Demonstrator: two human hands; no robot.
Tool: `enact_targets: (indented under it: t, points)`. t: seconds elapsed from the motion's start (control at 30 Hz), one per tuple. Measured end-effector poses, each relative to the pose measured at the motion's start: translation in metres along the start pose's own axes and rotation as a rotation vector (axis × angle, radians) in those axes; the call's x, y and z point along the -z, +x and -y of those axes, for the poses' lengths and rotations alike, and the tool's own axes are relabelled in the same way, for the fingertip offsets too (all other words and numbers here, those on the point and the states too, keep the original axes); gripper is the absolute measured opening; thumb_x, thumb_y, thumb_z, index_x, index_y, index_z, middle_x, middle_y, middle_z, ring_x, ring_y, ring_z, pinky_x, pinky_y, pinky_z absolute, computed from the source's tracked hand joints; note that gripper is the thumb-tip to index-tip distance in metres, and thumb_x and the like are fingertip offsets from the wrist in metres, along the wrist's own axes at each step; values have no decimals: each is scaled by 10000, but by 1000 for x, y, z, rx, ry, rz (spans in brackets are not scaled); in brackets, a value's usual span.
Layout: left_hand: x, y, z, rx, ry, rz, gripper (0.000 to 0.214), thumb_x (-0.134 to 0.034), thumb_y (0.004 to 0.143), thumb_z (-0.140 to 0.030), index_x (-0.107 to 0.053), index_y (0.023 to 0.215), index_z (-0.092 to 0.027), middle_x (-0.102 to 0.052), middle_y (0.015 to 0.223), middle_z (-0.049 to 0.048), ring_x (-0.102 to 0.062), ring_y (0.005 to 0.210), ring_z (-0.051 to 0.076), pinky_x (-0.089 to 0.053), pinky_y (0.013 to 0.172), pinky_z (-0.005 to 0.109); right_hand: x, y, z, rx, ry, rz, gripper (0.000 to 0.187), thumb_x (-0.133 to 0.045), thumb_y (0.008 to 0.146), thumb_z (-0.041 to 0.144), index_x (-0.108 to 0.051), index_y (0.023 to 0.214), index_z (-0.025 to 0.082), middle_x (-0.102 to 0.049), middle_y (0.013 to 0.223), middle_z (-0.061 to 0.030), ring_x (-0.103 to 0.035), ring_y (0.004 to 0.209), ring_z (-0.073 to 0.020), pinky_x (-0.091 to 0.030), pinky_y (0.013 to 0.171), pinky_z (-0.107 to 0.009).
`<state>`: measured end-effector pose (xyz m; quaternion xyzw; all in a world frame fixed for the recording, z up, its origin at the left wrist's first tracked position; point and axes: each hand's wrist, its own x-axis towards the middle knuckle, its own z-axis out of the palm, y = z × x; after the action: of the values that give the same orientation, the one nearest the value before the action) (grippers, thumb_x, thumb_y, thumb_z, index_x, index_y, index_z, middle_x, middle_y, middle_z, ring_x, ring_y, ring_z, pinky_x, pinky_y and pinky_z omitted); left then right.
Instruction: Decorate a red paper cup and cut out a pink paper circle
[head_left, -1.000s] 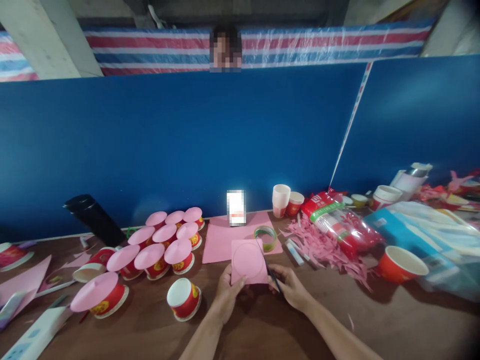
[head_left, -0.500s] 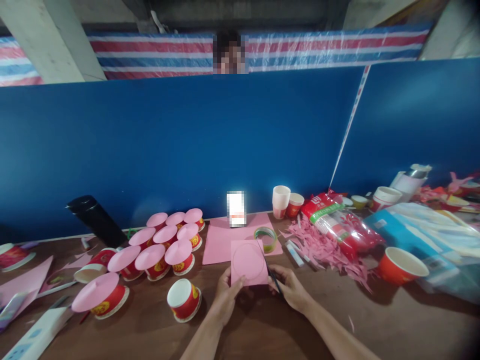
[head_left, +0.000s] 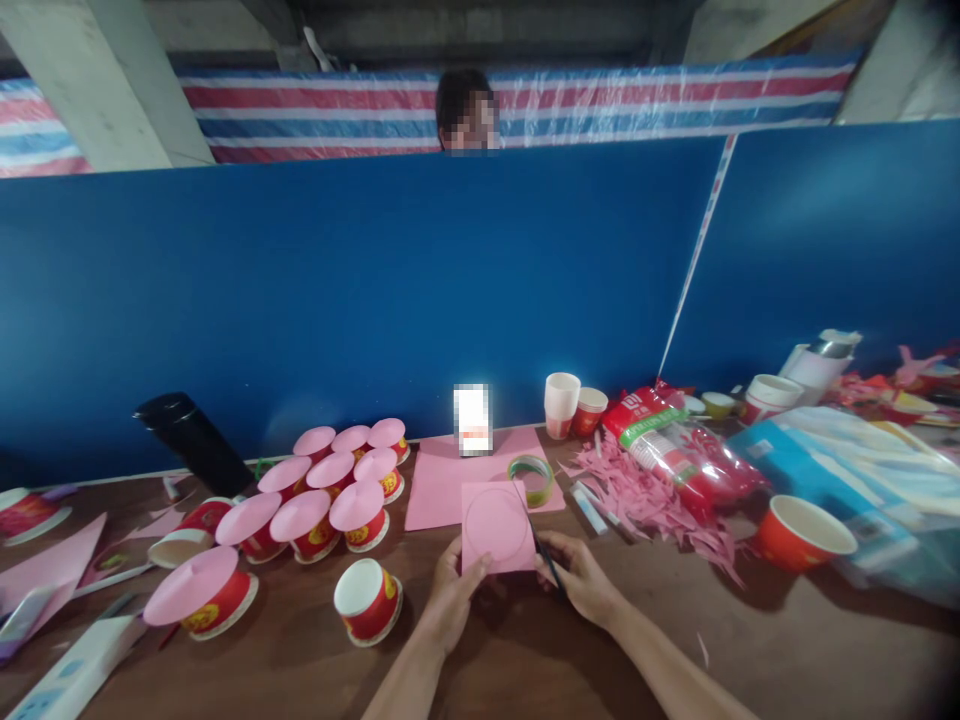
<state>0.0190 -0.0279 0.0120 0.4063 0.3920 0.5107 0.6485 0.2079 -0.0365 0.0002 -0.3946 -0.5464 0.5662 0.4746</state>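
My left hand (head_left: 450, 596) pinches the lower left corner of a small pink paper square (head_left: 496, 525) with a circle drawn on it, held up over the brown table (head_left: 525, 660). My right hand (head_left: 581, 578) grips dark scissors (head_left: 541, 550), whose blades lie along the square's right edge. A larger pink sheet (head_left: 442, 480) lies flat just behind the square. A roll of green tape (head_left: 530, 476) rests on that sheet, to the right.
Several red paper cups capped with pink discs (head_left: 330, 490) cluster at left, one uncapped cup (head_left: 367, 598) beside my left hand. A black flask (head_left: 191, 440) lies behind them. Pink scraps (head_left: 645, 495), a cup pack (head_left: 679, 445) and a red bowl (head_left: 802, 528) crowd the right. A person stands behind the blue partition (head_left: 375, 290).
Nothing has changed on the table; both hands keep their hold. The view has shifted slightly, and the person behind the partition has moved a little to the right.
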Motion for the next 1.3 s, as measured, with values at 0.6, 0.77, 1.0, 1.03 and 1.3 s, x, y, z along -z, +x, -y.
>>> enact_targets:
  t: [0.6, 0.77, 1.0, 1.03, 1.3]
  points:
    - [7, 3, 8, -29, 114, -5, 358, -674, 674, -322, -579, 951, -118, -656, 808, 82, -601, 665, 174, -471, 629, 278, -2, 1, 8, -15, 6, -3, 359, -667, 692, 384, -615, 948, 139, -549, 661, 4, -435, 509, -74, -376, 479, -197]
    - [-1, -1, 1, -102, 209, 14, 615, -718, 623, -263, -463, 1171, -152, -598, 1087, 118, -562, 985, 240, -441, 847, 332, -3, 1, 8, -17, -4, -23, 356, -661, 696, 389, -615, 935, 130, -530, 624, 11, -426, 509, -74, -370, 473, -192]
    - [-18, -8, -5, -203, 197, 115, 751, -683, 659, -264, -311, 1306, -177, -543, 1175, 135, -512, 1081, 261, -408, 911, 398, 0, 1, 1, 13, 8, -41, 345, -615, 744, 372, -589, 989, 132, -518, 598, 18, -433, 509, -77, -373, 469, -185]
    - [-20, -9, -7, -205, 187, 110, 742, -687, 655, -268, -328, 1298, -176, -558, 1156, 130, -514, 1079, 261, -405, 916, 396, 0, 1, 1, 15, 5, -44, 341, -607, 749, 377, -590, 984, 131, -519, 593, 17, -437, 507, -78, -373, 467, -186]
    - [-37, -11, -19, -151, 156, 23, 458, -690, 643, -321, -594, 1038, -112, -661, 960, 123, -601, 922, 243, -453, 847, 359, 1, 2, 4, 77, 12, -48, 287, -588, 770, 368, -591, 926, 127, -517, 576, 22, -444, 493, -75, -371, 469, -185]
